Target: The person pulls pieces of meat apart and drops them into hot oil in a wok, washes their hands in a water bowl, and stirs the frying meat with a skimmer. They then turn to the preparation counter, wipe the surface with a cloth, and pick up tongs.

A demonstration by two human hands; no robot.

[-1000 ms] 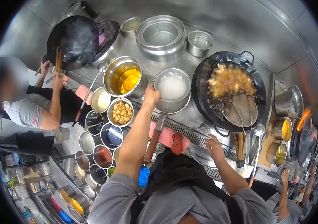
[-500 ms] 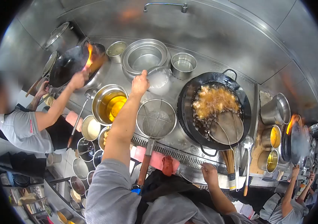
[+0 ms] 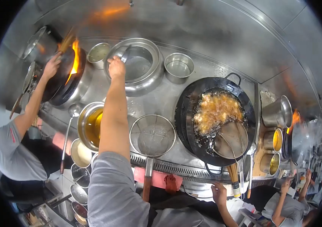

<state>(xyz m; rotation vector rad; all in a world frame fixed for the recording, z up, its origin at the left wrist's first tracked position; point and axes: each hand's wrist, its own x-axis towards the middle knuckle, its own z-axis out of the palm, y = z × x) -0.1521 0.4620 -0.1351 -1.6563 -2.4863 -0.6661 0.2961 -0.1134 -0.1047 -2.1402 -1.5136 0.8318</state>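
Note:
My left hand [image 3: 116, 68] is closed over the left side of the wide metal pot [image 3: 155, 68]. A shiny metal piece [image 3: 125, 53] juts from its fingers; I cannot make out what it belongs to. My right hand [image 3: 219, 192] hangs at the front edge, below the black wok, loosely curled with nothing in it. Pale golden pieces [image 3: 217, 113] bubble in oil in that wok [image 3: 183, 109], beside a round mesh skimmer [image 3: 231, 140]. Another wire strainer [image 3: 152, 135] lies over a pot, its wooden handle toward me.
A small metal pot [image 3: 179, 68] stands behind. At left are a pot of yellow oil [image 3: 89, 126], a ladle [image 3: 66, 145] and a co-worker's arm [image 3: 36, 94] by a flaming wok. Right are metal pots [image 3: 278, 111], another flame and other people. A red cloth [image 3: 171, 183] lies in front.
My left hand has moved back and left from the strainer, carrying a bowl with whitish contents that no longer shows clearly. Flames have risen at the co-worker's wok. The view has shifted.

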